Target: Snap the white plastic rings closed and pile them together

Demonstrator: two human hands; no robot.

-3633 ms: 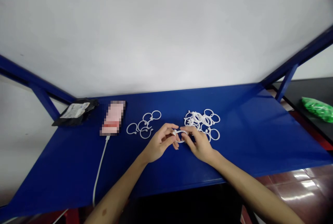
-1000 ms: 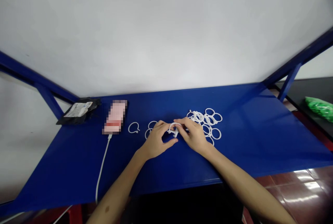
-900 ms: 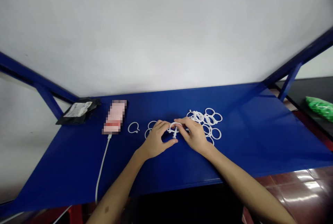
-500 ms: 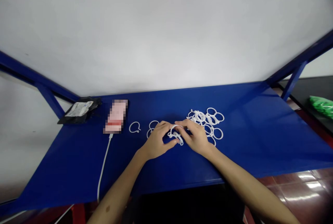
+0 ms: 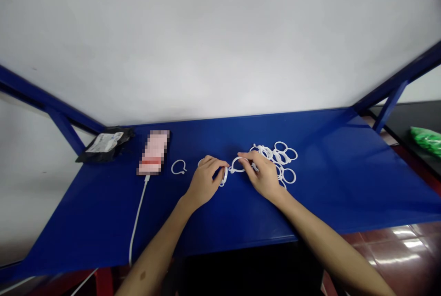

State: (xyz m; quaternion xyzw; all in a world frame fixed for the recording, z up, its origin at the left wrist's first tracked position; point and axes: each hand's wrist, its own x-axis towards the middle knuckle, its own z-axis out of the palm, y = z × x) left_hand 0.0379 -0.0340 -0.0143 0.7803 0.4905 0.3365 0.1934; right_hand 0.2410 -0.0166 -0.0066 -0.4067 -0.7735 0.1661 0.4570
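Observation:
My left hand pinches a white plastic curtain ring, seen nearly edge-on, between thumb and fingers. Just to its right, my right hand grips another white curtain ring by its right side, with the small eyelet end pointing toward my left fingertips. Whether the two rings touch is too small to tell. Beyond and right of my right hand lies a pile of white curtain rings, partly covered by it. A single ring with a gap lies left of my left hand, which mostly hides another behind it.
On the blue table, a phone with a blurred screen lies at left, its white cable running over the front edge. A black plastic package rests at the back left. Blue frame bars flank both sides, with a white wall behind.
My hands have drawn slightly apart. The rings bunched between them are now separate, one in each hand. My left thumb has closed up toward the fingers.

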